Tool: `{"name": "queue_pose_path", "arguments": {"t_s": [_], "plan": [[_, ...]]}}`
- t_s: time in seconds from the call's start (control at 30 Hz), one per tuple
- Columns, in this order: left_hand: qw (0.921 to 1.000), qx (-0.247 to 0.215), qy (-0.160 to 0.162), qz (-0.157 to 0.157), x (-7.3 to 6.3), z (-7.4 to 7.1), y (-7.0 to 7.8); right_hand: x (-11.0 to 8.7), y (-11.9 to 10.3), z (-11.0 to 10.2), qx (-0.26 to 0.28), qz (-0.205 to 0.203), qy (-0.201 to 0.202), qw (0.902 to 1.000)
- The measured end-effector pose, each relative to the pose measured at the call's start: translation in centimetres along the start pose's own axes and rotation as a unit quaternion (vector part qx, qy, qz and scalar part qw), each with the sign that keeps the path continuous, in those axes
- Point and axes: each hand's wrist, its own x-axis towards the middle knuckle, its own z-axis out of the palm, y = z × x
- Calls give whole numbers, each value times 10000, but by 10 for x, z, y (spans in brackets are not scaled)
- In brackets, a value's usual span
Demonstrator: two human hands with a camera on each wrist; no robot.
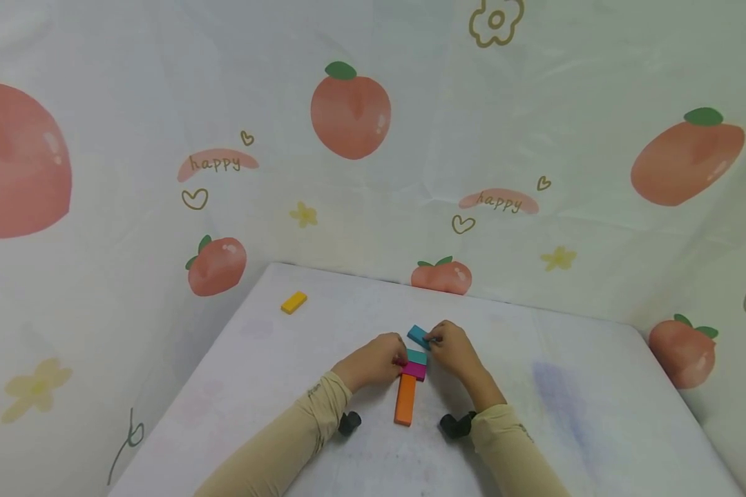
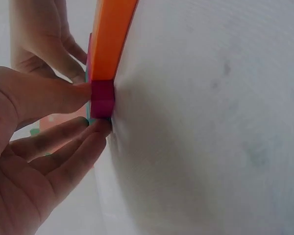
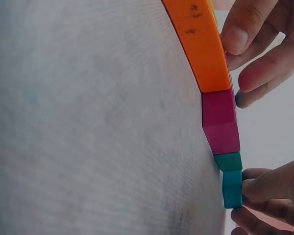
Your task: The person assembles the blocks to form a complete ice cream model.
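Note:
An orange block (image 1: 405, 400) lies lengthwise on the white table, its far end against a magenta block (image 1: 415, 371) set crosswise. Directly behind the magenta one is a teal block (image 1: 417, 357). My left hand (image 1: 373, 360) pinches the left end of the magenta block; in the left wrist view its thumb presses the near side and fingertips bend round the far side. Beyond the teal block, my right hand (image 1: 455, 348) holds the right end of a blue block (image 1: 416, 335) between thumb and fingers. In the right wrist view this blue block (image 3: 232, 190) appears right beside the teal one.
A yellow block (image 1: 294, 302) lies apart near the table's far left corner. Black wrist-camera mounts (image 1: 456, 426) sit below both wrists. Behind the table (image 1: 503, 455) hangs a white cloth (image 1: 410, 172) printed with peaches and flowers.

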Motion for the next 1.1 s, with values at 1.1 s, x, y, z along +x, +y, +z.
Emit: {"name": "queue_pose_path", "arguments": {"t_s": [1.1], "plan": [[9997, 220, 92, -24, 68, -9, -12, 0, 1, -1, 20, -277, 100, 9996]]}}
